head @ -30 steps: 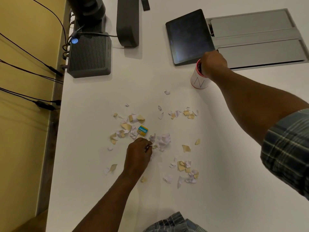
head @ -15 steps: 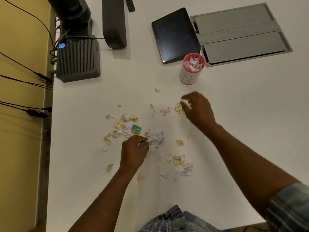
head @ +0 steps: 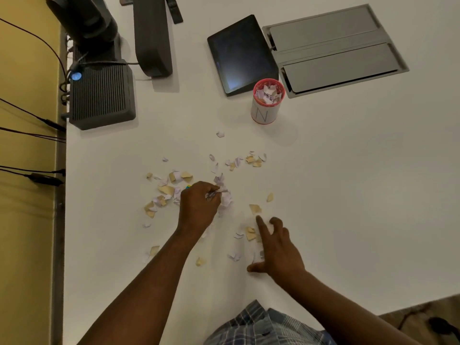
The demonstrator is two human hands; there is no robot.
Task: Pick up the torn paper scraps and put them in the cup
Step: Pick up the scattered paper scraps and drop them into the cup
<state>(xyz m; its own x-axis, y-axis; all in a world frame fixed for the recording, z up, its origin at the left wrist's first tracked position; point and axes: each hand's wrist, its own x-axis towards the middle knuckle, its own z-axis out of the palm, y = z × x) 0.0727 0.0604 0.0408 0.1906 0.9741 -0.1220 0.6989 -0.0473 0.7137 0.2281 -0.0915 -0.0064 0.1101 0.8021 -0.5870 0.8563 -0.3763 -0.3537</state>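
While left hand [head: 199,202] pinches paper scraps [head: 219,192] mid-counter [head: 348,183], we note right hand [head: 276,247] spread flat over nearer scraps, gripping nothing; cup [head: 265,102] upright beside tablet [head: 241,53], part-filled.

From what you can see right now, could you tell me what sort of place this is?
Probably an office or meeting room: a white table with a built-in cable hatch, a dark tablet beside it, and wired electronic boxes along the edge.

Office or meeting room: white conference table [head: 348,195], recessed cable hatch [head: 333,49], tablet panel [head: 241,53], ribbed grey device [head: 102,95], wall cables [head: 32,130].
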